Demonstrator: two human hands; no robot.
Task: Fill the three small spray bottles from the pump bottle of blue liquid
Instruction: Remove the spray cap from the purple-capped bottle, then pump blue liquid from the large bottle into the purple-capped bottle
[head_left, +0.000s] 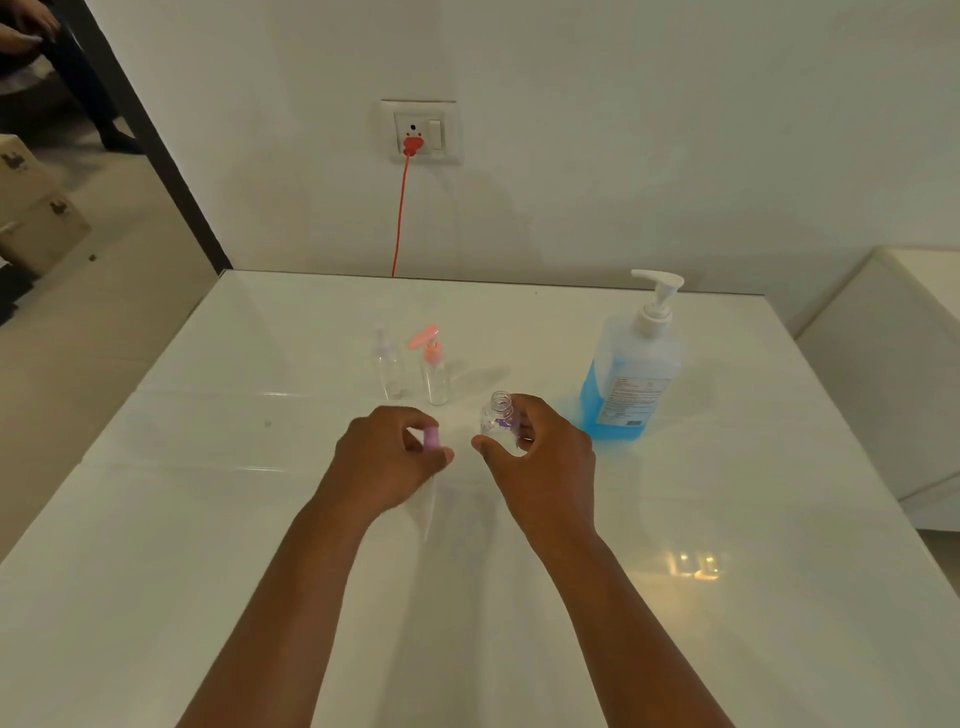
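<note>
Head view: my right hand clamps the uncapped bottle, left hand pinches what looks like its cap; tilting risks spills mid-counter.

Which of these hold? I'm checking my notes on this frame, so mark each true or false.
1. The right hand holds an uncapped small bottle. True.
2. The left hand is empty. False: it pinches a purple cap.
3. The pump bottle stands to the right of both hands. True.
4. The pink-topped bottle lies on its side. False: it stands upright beside a clear-topped bottle.
5. The pump bottle is full to the neck. False: blue liquid fills only its lower part.
</note>
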